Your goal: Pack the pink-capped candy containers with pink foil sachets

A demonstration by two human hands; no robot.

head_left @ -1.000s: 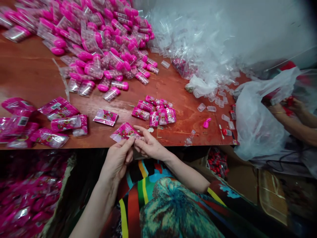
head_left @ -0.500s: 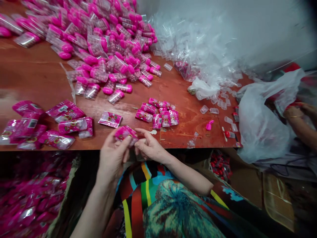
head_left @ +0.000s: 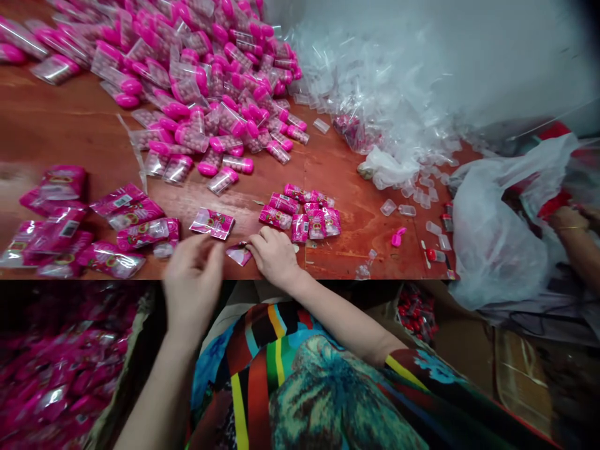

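At the wooden surface (head_left: 70, 134), the right hand (head_left: 274, 256) pinches a light, crinkly pink packet (head_left: 238, 254) by its edge; the left hand (head_left: 193, 284) hovers open, empty.

A large heap of pink-capped clear plastic tubes (head_left: 187, 81) is spread across the upper left of the brown wooden table (head_left: 60, 134). Clear empty wrappers (head_left: 375, 75) are piled at upper centre. Small pink foil sachets (head_left: 304, 215) are clustered mid-frame, just right of a flat pink printed packet (head_left: 213, 223).
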